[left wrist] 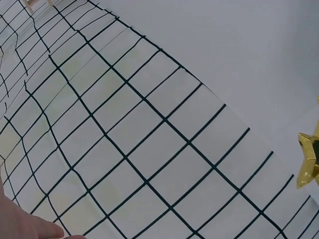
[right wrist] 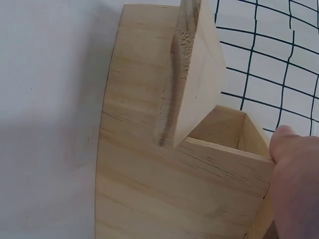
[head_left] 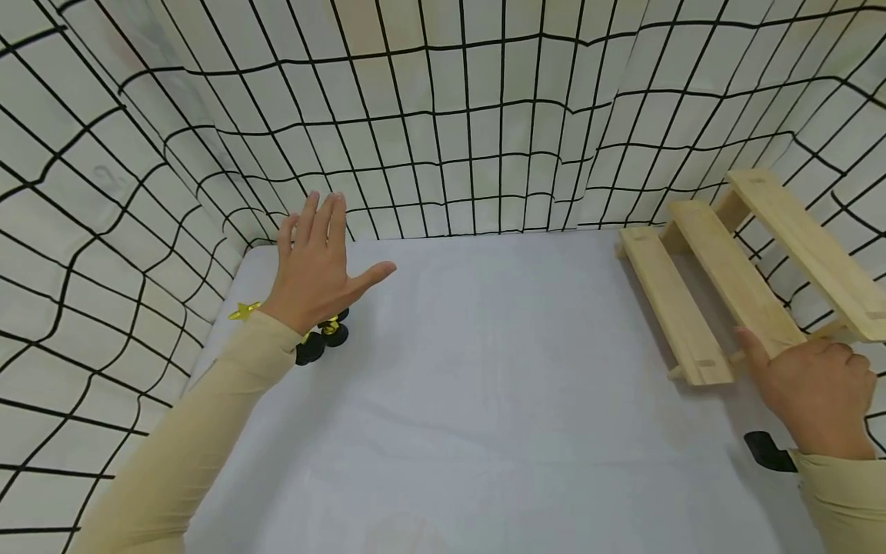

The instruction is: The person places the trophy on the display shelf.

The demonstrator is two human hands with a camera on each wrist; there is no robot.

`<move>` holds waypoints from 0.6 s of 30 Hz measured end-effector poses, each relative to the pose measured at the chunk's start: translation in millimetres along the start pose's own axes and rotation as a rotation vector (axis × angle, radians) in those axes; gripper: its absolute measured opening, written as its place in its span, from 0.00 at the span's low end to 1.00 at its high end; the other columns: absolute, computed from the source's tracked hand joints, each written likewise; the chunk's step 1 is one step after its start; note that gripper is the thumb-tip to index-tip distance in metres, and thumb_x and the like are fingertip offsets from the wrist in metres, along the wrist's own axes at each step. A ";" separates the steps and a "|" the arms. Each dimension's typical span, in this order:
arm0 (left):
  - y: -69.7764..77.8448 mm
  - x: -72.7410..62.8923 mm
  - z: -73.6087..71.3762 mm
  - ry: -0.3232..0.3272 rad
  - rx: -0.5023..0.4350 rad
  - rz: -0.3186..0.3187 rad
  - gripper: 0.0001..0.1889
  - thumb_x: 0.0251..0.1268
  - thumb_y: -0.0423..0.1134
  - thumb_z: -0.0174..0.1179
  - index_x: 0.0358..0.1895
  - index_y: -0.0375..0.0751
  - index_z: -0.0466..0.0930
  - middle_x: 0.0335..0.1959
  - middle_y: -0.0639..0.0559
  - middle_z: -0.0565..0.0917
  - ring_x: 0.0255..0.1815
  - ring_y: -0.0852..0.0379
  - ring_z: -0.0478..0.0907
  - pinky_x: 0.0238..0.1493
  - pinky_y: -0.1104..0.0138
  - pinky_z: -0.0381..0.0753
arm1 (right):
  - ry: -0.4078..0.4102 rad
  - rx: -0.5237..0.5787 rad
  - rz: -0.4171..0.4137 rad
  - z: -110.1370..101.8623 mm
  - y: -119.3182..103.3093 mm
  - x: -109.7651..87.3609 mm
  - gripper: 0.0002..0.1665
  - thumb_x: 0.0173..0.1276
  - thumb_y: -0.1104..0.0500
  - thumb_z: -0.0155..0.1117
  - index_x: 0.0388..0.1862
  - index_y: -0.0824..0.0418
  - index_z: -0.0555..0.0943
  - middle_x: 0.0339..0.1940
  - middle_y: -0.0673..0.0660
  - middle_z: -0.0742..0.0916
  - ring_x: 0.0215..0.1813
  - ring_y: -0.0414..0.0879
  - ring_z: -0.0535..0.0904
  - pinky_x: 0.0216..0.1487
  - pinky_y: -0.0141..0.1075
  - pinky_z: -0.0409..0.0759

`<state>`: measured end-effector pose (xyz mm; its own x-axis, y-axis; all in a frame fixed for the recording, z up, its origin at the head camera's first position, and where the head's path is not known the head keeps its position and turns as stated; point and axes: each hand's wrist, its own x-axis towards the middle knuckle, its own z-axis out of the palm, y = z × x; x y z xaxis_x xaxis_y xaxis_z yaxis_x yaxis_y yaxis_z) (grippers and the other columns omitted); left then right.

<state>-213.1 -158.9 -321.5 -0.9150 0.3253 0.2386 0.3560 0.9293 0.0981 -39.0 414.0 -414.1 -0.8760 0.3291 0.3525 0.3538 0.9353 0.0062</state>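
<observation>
My left hand point(head_left: 314, 261) is held out flat, fingers straight and thumb spread, with nothing in its grasp. Partly hidden behind its wrist are several small gold pieces with round black bases point(head_left: 335, 332). A gold star point(head_left: 244, 311) sticks out left of the wrist; the left wrist view catches a gold star-shaped part point(left wrist: 308, 162) at its right edge. On the right, my right hand point(head_left: 817, 392) grips the near end of a three-step pale wooden stand point(head_left: 734, 269) at the middle step. In the right wrist view, its boards point(right wrist: 139, 164) fill the middle, beside my thumb.
A white cloth-like surface point(head_left: 484, 369) spreads between the hands. Black grid lines on pale walls point(head_left: 471, 138) close in the back and both sides. The stand is close to the right wall. A black piece point(head_left: 768, 452) shows at my right wrist.
</observation>
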 end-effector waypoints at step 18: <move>48.7 24.0 14.9 -0.005 -0.018 0.135 0.61 0.64 0.78 0.53 0.85 0.41 0.37 0.87 0.42 0.49 0.89 0.42 0.37 0.84 0.40 0.42 | 0.127 -0.017 -0.159 2.4 15.8 2.4 0.68 0.63 0.13 0.08 0.06 0.74 0.59 0.06 0.71 0.67 0.10 0.61 0.63 0.10 0.44 0.55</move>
<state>-220.5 -103.3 -325.4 -0.8595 0.4480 0.2462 0.4792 0.8737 0.0832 -36.3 429.9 -415.5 -0.8734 0.1575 0.4607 0.2208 0.9715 0.0864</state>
